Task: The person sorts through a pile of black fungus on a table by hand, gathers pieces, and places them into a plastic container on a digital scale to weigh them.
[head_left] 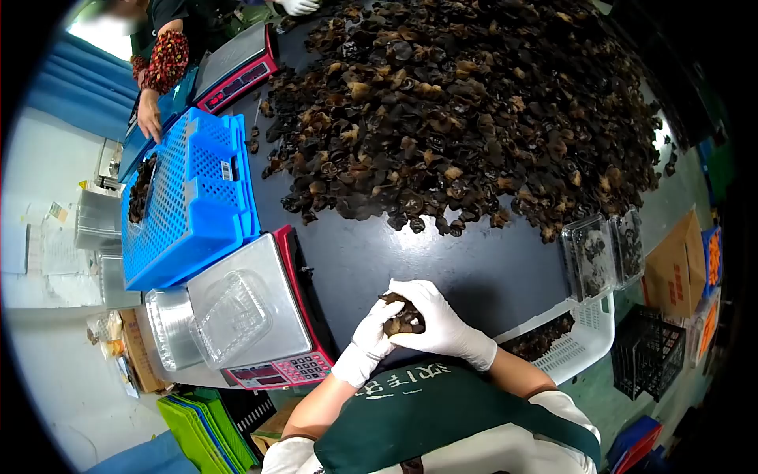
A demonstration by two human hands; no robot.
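Note:
My left hand [369, 335] and my right hand [439, 322], both in white gloves, meet in front of my apron. Cupped between them is a small clump of dark brown wood ear mushrooms [407, 317], partly hidden by the fingers. Beyond my hands a large heap of wood ear mushrooms [442, 134] spreads over the dark table [355, 253]. To the left of my left hand, a red scale [289, 332] with a metal plate carries a clear plastic tray [235, 312].
At left are a blue crate [201, 197], stacked clear trays [170, 328] and another red scale [237, 71]. A co-worker's bare hand [148, 117] is by the crate. Clear containers [588, 257] and a white basket [596, 332] with mushrooms stand right.

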